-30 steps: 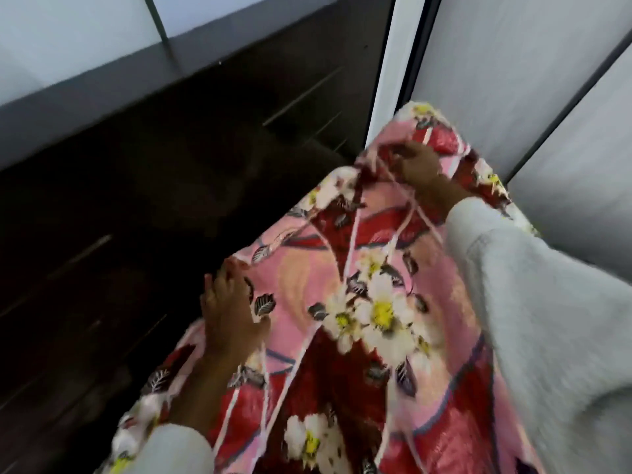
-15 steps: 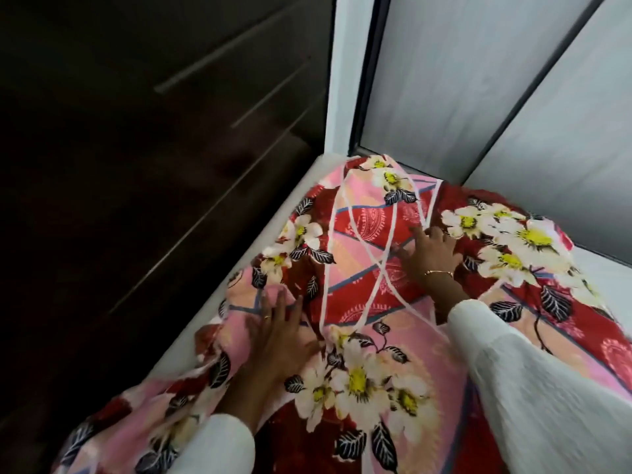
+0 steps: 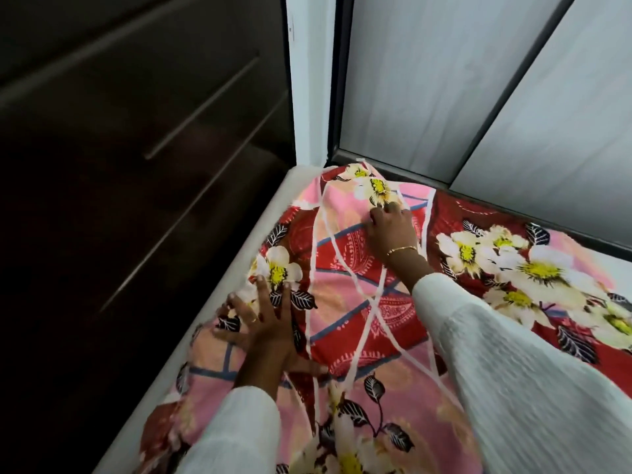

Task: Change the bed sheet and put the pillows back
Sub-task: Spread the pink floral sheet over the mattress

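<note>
A pink and red bed sheet (image 3: 345, 302) with white flowers lies bunched over the far left corner of the white mattress (image 3: 239, 268). My left hand (image 3: 263, 323) lies flat on the sheet near the mattress's left edge, fingers spread and straight. My right hand (image 3: 390, 230) is farther up, near the corner, with its fingers bent onto the cloth beside a white flower. Whether it pinches the fabric is unclear. Both arms wear white sleeves. No pillow is in view.
A dark wooden headboard wall (image 3: 136, 148) with long horizontal grooves runs along the mattress's left side. A white post (image 3: 307, 80) and frosted sliding panels (image 3: 444, 80) stand behind the corner. Bare white mattress (image 3: 619, 268) shows at the far right.
The sheet came down from being held up in the air onto the mattress corner. Both hands now press it there, and the right hand has moved a little farther toward the corner.
</note>
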